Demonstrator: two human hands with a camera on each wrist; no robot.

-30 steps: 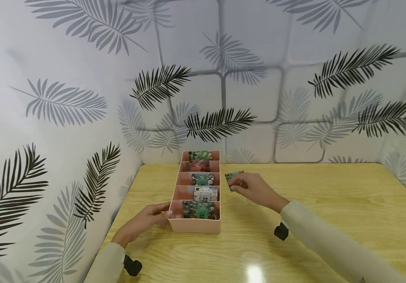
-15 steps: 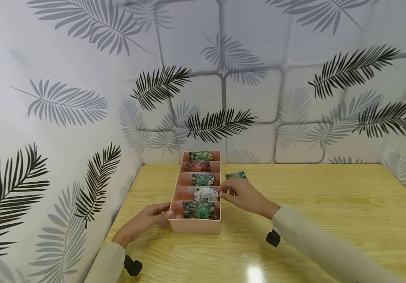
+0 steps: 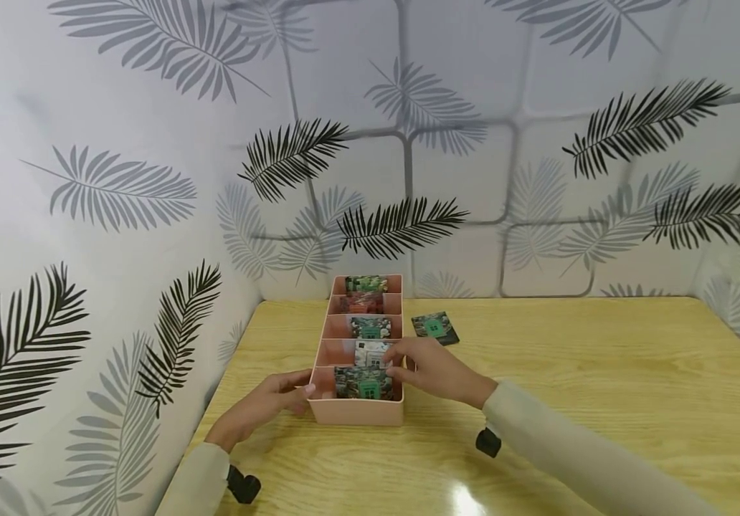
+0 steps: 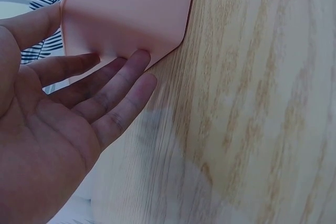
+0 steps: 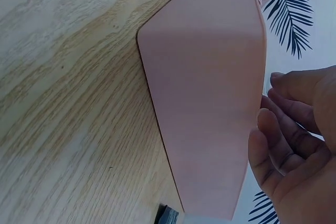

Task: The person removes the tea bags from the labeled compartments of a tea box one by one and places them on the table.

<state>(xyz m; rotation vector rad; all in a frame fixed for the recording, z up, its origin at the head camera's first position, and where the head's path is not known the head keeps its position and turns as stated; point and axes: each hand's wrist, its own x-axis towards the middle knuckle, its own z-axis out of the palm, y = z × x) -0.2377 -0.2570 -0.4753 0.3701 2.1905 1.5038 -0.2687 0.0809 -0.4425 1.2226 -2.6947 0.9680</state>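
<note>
A long pink divided box (image 3: 357, 412) stands on the table, with a small printed packet in each compartment. My left hand (image 3: 269, 401) holds its near left corner; in the left wrist view the thumb is at the rim and fingertips touch the outer wall. My right hand (image 3: 431, 365) is over the right rim, loosely curled, fingertips right at the white packet (image 3: 366, 352) and the dark packet with a green emblem (image 3: 360, 383) in the nearest compartment. Nothing shows between its fingers in the right wrist view. A dark green packet (image 3: 434, 327) lies right of the box.
Farther back in the box are a dark packet (image 3: 370, 328), a red packet (image 3: 363, 302) and a green packet (image 3: 366, 284). The wood-grain table (image 3: 576, 373) meets a leaf-patterned backdrop (image 3: 447, 265) behind and at the left.
My right hand has let go of the dark green packet, now flat on the table, and moved left and nearer, over the box's front compartments. My left hand stays at the corner.
</note>
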